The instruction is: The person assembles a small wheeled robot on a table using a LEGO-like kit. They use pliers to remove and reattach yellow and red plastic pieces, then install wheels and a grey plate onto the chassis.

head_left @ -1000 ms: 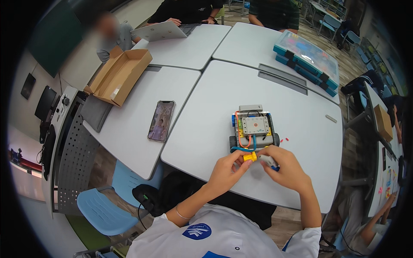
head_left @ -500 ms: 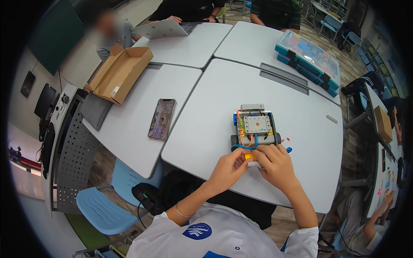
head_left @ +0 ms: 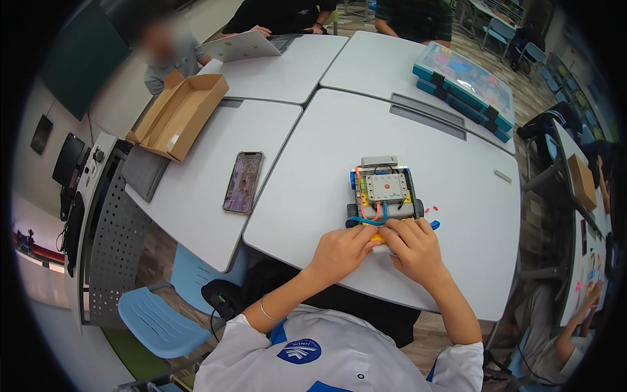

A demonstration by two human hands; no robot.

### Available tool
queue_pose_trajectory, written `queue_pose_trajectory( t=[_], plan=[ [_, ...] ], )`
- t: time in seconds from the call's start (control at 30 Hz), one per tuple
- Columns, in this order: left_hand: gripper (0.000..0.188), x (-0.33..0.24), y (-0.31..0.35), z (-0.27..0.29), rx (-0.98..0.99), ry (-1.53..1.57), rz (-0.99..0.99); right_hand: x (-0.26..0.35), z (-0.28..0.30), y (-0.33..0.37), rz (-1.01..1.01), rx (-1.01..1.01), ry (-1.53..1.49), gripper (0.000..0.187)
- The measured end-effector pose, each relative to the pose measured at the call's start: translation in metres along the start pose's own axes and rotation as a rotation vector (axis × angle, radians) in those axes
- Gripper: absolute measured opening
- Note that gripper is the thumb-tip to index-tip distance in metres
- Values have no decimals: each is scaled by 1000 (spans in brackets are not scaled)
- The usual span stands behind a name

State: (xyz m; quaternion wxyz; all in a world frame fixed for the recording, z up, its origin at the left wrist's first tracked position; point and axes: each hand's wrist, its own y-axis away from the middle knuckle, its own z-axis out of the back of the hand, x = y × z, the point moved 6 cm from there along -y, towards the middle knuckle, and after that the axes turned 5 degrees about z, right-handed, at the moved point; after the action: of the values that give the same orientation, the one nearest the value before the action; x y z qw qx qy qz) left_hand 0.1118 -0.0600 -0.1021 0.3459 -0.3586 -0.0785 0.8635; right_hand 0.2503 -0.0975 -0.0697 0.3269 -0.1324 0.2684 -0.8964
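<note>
2 bare hands meet at the near side of a white table [head_left: 313,176], fingertips close together. Left hand [head_left: 341,250] is closed in a pinch, thumb and fingers on a yellow block [head_left: 377,239]. Right hand [head_left: 416,251] has its fingers bent over the same spot, closed on a grey piece [head_left: 381,249] that sits against the yellow block, on its near side. Fingers cover most of both parts; exact fit between them can't be told.

Yellow block is just in front of a small toy car [head_left: 386,188], on the person's side of it. Car stands on its wheels, grey box on top, orange cable [head_left: 358,189] along its left side, blue cable [head_left: 367,221] at its near end. Whether the hands touch the car: can't tell.

Blue part [head_left: 435,225] shows just beyond the right hand's knuckles; can't tell if held. 2 red bits [head_left: 432,210] lie right of the car. Grey bar [head_left: 502,176] farther right. Phone [head_left: 243,183] lies well left, with a cardboard box [head_left: 201,121] behind it. Teal cases [head_left: 464,78] sit at far right.
</note>
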Motion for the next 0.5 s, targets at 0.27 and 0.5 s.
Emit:
queue_pose_trajectory(
  t=[0.27,0.5],
  plan=[
    [23,-5,-21,12,143,-329,-563,2,-1,1,-6,11,55,27],
    [18,-4,-27,12,154,-448,-780,4,-1,1,62,52,128,21]
  ],
)
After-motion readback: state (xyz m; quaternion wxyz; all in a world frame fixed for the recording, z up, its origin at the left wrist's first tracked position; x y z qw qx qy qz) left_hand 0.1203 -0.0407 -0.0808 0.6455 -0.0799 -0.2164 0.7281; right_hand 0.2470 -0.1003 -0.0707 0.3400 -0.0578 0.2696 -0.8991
